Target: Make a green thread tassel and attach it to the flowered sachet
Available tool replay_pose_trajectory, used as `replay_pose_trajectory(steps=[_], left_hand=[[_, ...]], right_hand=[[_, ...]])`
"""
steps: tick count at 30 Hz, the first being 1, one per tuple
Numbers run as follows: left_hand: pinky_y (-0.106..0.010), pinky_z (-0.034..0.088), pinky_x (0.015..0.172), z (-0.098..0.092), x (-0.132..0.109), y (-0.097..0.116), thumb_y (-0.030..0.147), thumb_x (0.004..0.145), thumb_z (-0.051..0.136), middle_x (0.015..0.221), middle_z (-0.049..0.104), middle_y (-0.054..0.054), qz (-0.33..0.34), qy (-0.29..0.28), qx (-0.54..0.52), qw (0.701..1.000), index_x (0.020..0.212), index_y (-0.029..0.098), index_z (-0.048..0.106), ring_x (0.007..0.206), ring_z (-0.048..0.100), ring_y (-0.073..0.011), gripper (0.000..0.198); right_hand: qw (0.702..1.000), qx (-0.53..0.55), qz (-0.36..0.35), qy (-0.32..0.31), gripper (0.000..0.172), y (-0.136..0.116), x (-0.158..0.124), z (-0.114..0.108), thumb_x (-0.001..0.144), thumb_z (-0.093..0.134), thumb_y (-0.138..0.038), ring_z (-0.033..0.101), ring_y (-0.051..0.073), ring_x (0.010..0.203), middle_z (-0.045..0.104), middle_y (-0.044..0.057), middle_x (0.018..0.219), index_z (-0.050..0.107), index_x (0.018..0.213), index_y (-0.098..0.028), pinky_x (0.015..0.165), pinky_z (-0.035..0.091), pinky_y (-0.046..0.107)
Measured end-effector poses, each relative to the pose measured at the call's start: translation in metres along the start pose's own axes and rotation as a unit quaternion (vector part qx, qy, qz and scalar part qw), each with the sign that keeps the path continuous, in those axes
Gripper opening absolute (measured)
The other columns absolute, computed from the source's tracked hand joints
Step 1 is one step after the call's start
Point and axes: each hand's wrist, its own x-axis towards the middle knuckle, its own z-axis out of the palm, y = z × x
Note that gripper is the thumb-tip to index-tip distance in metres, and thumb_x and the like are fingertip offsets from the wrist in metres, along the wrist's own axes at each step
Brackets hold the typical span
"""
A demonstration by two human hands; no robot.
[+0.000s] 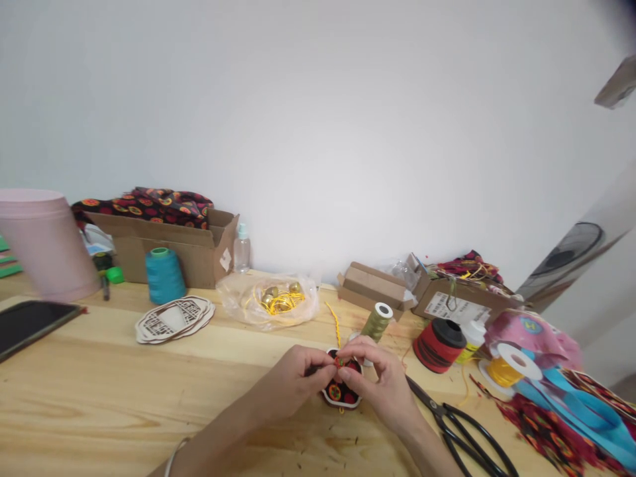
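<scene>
A small black ornament (pixel 341 395) with red and orange flower-patterned cloth and a white rim lies on the table between my hands. A yellow loop shows at its near edge, and a yellow cord (pixel 336 324) stretches away from its far side. My left hand (pixel 303 379) is closed in a pinch over the ornament, thumb against forefinger. Facing it, my right hand (pixel 380 376) also pinches. Between the fingertips is a small red scrap of cloth (pixel 339 362), partly hidden by the fingers. A spool of olive thread (pixel 376 322) stands just behind my right hand.
Black scissors (pixel 462 424) lie right of my right hand, near a red-and-black spool (pixel 440 344) and yellow ribbon roll (pixel 511 368). At the back are a plastic bag of bells (pixel 238 301) and cardboard boxes (pixel 199 255). Wooden cutouts (pixel 173 320) and a phone (pixel 34 324) lie left.
</scene>
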Motion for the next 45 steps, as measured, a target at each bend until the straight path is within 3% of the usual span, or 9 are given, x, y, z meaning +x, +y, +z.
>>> replay_pose_trajectory(steps=[9, 18, 21, 24, 29, 33, 38, 42, 45], left_hand=[[-0.020, 0.031, 0.057, -0.001, 0.000, 0.003, 0.029, 0.078, 0.043, 0.060, 0.047, 0.003, -0.004, -0.012, -0.013, 1.000, 0.068, 0.011, 0.059, 0.059, 0.038, -0.0097, 0.026], [-0.019, 0.026, 0.050, -0.002, -0.001, 0.012, 0.033, 0.078, 0.045, 0.054, 0.041, 0.006, -0.013, -0.009, -0.029, 0.999, 0.065, 0.011, 0.059, 0.052, 0.031, -0.0072, 0.030], [-0.020, 0.022, 0.046, -0.002, -0.002, 0.012, 0.036, 0.079, 0.045, 0.050, 0.035, 0.008, -0.017, -0.013, -0.029, 0.999, 0.061, 0.012, 0.057, 0.048, 0.025, -0.0064, 0.032], [-0.020, 0.018, 0.043, -0.002, -0.003, 0.009, 0.038, 0.079, 0.045, 0.047, 0.029, 0.009, -0.029, -0.018, -0.050, 0.998, 0.056, 0.013, 0.051, 0.044, 0.020, -0.0058, 0.035], [-0.020, 0.015, 0.038, -0.003, -0.002, 0.003, 0.039, 0.080, 0.044, 0.047, 0.031, 0.009, -0.038, -0.022, -0.088, 0.995, 0.066, 0.013, 0.053, 0.041, 0.021, -0.0050, 0.030], [-0.018, 0.015, 0.036, -0.003, -0.002, 0.000, 0.038, 0.081, 0.044, 0.047, 0.032, 0.010, -0.035, -0.040, -0.127, 0.990, 0.073, 0.013, 0.055, 0.039, 0.022, -0.0042, 0.029], [-0.018, 0.017, 0.036, -0.003, -0.002, -0.002, 0.041, 0.080, 0.043, 0.047, 0.032, 0.010, -0.028, -0.039, -0.140, 0.989, 0.072, 0.013, 0.053, 0.039, 0.021, -0.0043, 0.030], [-0.019, 0.020, 0.040, -0.003, -0.001, 0.000, 0.042, 0.082, 0.039, 0.047, 0.030, 0.009, -0.030, 0.009, -0.061, 0.998, 0.069, 0.014, 0.052, 0.042, 0.024, -0.0058, 0.033], [-0.020, 0.030, 0.051, -0.001, 0.000, 0.004, 0.038, 0.083, 0.037, 0.054, 0.042, 0.006, -0.017, 0.047, 0.052, 0.997, 0.065, 0.015, 0.052, 0.054, 0.037, -0.0087, 0.033]], right_hand=[[0.993, 0.081, 0.082, -0.002, 0.013, 0.006, -0.002, 0.005, 0.071, 0.061, -0.026, 0.048, 0.013, 0.061, 0.052, 0.001, 0.065, 0.062, 0.063, -0.016, 0.058, 0.039, 0.025], [0.989, 0.111, 0.100, -0.017, 0.019, 0.005, -0.002, 0.004, 0.073, 0.060, -0.031, 0.047, 0.012, 0.062, 0.051, 0.001, 0.066, 0.060, 0.063, -0.015, 0.057, 0.039, 0.023], [0.984, 0.146, 0.098, -0.021, 0.015, 0.001, -0.002, 0.002, 0.071, 0.062, -0.032, 0.051, 0.013, 0.070, 0.056, 0.004, 0.081, 0.064, 0.076, -0.017, 0.062, 0.042, 0.024], [0.977, 0.169, 0.121, -0.050, 0.027, -0.001, -0.002, 0.001, 0.070, 0.064, -0.032, 0.054, 0.015, 0.077, 0.058, 0.005, 0.091, 0.064, 0.094, -0.020, 0.069, 0.044, 0.027], [0.975, 0.165, 0.131, -0.068, 0.021, 0.004, -0.001, 0.004, 0.071, 0.061, -0.037, 0.053, 0.012, 0.059, 0.059, 0.001, 0.064, 0.069, 0.077, -0.018, 0.058, 0.044, 0.023], [0.990, 0.087, 0.109, -0.021, 0.022, 0.009, -0.001, 0.007, 0.072, 0.060, -0.036, 0.051, 0.011, 0.054, 0.059, 0.001, 0.060, 0.069, 0.068, -0.016, 0.052, 0.041, 0.022], [0.996, -0.079, -0.007, -0.036, 0.023, 0.007, -0.004, 0.006, 0.082, 0.049, -0.025, 0.049, 0.011, 0.056, 0.056, 0.001, 0.060, 0.066, 0.067, -0.017, 0.054, 0.038, 0.021], [0.958, -0.252, -0.125, -0.048, 0.024, 0.003, -0.006, 0.004, 0.086, 0.042, -0.020, 0.047, 0.013, 0.060, 0.054, 0.002, 0.062, 0.063, 0.077, -0.018, 0.055, 0.034, 0.024], [0.911, -0.365, -0.184, -0.052, 0.025, 0.002, -0.007, 0.004, 0.085, 0.040, -0.017, 0.044, 0.014, 0.058, 0.053, 0.003, 0.061, 0.061, 0.074, -0.017, 0.053, 0.029, 0.025]])
